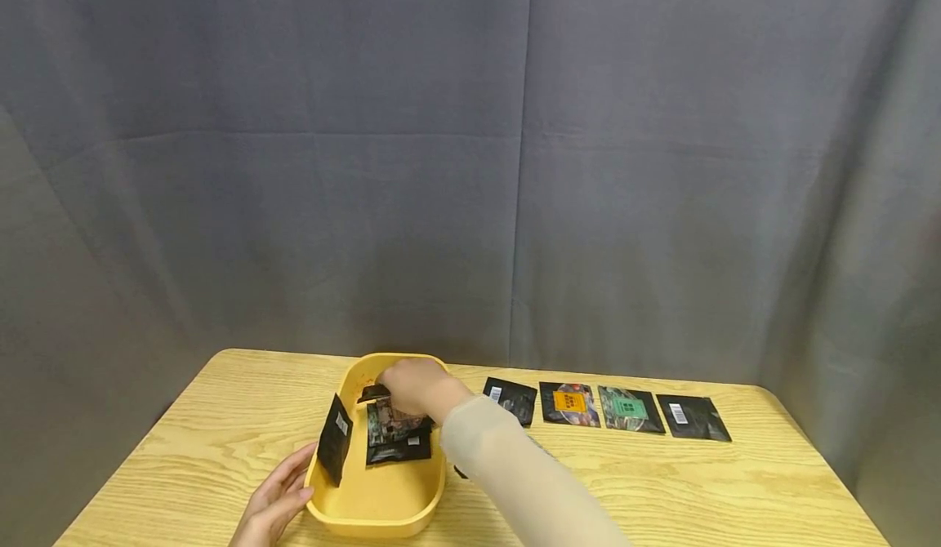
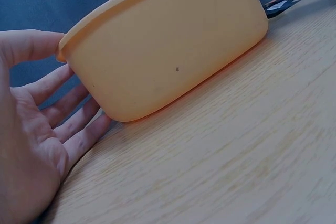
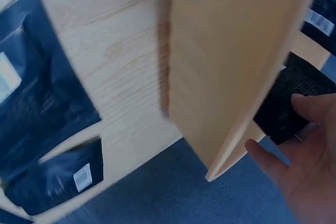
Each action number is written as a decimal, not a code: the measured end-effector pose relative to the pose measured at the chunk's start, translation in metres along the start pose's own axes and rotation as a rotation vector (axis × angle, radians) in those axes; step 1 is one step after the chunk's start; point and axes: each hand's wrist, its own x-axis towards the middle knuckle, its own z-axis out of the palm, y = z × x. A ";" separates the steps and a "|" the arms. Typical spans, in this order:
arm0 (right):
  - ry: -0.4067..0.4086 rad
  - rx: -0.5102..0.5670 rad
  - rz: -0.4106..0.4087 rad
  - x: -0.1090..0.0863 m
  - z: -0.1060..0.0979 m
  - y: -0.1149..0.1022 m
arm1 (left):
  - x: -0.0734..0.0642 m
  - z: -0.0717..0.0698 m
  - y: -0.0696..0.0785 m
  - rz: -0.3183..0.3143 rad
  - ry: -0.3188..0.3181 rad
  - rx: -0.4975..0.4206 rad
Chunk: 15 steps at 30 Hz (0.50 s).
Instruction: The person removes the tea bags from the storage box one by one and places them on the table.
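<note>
in front of me i see a dark grey curtain [image 1: 397,220] hanging beyond the far edge of a pale yellow wood-grain table [image 1: 706,494], the cloth marked by a vertical seam [image 1: 518,204] and a faint horizontal crease [image 1: 243,132], the tabletop's far corners rounded.

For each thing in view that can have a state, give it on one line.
Bin: upright, lidless
Left hand: gripping bin
Held packet: pinched
Right hand: pinching held packet
Leaning packet: tilted against bin wall
Overlapping packets: lying in bin
Orange-label packet: lying label up
Green-label packet: lying label up
Row's end packets: lying barcode up
</note>
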 end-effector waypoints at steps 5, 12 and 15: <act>0.033 0.027 -0.006 -0.005 -0.006 0.005 | 0.001 0.002 0.000 -0.029 0.041 0.028; 0.150 -0.001 -0.068 -0.016 -0.011 0.010 | 0.002 0.003 0.000 -0.048 0.059 0.041; 0.215 -0.032 -0.094 -0.021 -0.012 0.012 | 0.001 0.002 0.001 -0.057 0.061 0.050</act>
